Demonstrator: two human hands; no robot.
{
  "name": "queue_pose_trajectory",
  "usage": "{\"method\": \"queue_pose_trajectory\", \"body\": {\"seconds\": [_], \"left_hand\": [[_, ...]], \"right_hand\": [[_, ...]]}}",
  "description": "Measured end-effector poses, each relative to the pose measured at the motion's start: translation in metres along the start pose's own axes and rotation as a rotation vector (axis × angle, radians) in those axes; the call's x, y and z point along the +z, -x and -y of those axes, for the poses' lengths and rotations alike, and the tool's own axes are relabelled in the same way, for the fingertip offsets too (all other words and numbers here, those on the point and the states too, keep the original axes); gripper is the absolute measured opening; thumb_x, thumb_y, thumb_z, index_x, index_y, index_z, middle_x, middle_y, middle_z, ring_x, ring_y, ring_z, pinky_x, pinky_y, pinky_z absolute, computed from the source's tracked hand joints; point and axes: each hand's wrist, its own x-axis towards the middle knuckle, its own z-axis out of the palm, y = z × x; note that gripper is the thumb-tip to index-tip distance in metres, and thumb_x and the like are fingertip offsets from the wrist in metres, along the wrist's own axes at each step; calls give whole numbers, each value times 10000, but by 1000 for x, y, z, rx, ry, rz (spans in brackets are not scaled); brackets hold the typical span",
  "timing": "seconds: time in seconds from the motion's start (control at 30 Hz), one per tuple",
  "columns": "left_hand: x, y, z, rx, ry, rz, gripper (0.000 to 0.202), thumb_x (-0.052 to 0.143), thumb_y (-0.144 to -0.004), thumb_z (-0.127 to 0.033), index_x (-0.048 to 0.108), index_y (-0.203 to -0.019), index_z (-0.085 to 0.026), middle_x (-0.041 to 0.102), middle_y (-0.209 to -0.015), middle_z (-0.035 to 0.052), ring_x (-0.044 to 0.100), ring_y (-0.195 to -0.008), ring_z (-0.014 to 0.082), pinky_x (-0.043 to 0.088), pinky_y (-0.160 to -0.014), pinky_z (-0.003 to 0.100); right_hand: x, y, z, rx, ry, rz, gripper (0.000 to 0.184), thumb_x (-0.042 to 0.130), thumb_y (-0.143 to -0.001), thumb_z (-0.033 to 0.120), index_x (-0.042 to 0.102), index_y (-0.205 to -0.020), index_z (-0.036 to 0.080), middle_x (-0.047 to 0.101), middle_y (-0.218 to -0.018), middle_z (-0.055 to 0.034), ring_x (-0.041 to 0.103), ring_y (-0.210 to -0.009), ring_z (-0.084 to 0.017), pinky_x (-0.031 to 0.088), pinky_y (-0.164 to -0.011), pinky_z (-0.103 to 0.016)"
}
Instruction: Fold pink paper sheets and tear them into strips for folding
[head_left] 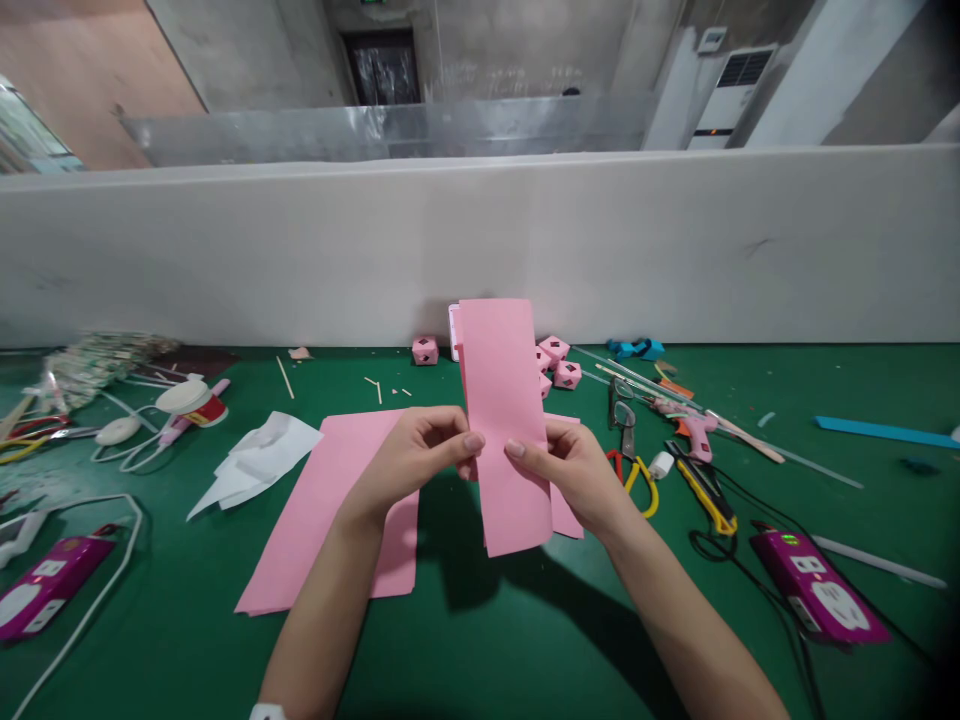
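Note:
A long folded piece of pink paper (504, 390) is held upright above the table by both my hands. My left hand (427, 455) pinches its left edge between thumb and fingers. On the other side my right hand (574, 465) grips it, thumb on the front and fingers hidden behind. Under my left forearm lies a stack of pink sheets (300, 530). Another pink sheet (566, 515) shows partly behind my right hand. Beyond the held paper sit several small pink paper cubes (568, 375), with one more cube (425, 351) farther left.
Scissors (643, 488), a utility knife (705, 490), a pink glue gun (694, 430) and a purple power strip (817, 585) lie on the right. On the left are crumpled white paper (259, 460), a paper cup (193, 400) and another purple strip (56, 585). A white partition (300, 260) stands behind.

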Motion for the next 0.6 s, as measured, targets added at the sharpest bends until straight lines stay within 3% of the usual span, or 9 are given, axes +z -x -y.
{"method": "queue_pose_trajectory", "body": {"seconds": [0.17, 0.3, 0.5, 0.6], "left_hand": [[1, -1, 0, 18, 10, -16, 306, 719, -852, -389, 611, -671, -167, 622, -586, -23, 581, -552, 86, 461, -585, 207], [-1, -2, -1, 53, -10, -99, 288, 726, -852, -327, 612, -643, -165, 614, -558, -29, 580, -548, 85, 453, -582, 201], [-3, -2, -5, 42, -37, -176, 319, 739, -837, -342, 600, -606, -170, 598, -511, -27, 593, -529, 101, 463, -575, 217], [-1, -2, -6, 43, -30, -192, 324, 737, -836, -346, 597, -600, -174, 592, -506, -31, 585, -520, 94, 467, -574, 212]], "right_hand": [[0, 0, 1, -1, -32, 22, 274, 800, -769, 406, 767, -958, 210, 761, -898, -36, 705, -798, -196, 554, -695, -295], [-1, -2, -1, 17, -47, -2, 315, 807, -751, 442, 752, -950, 204, 746, -871, -27, 680, -746, -175, 526, -664, -282], [-4, -6, -4, 17, 4, -46, 331, 793, -756, 481, 688, -775, 168, 585, -619, 35, 467, -538, -82, 328, -498, -220], [-5, -6, -4, 19, 6, -43, 322, 788, -763, 478, 694, -798, 172, 584, -629, 33, 464, -546, -81, 324, -506, -220]]}}
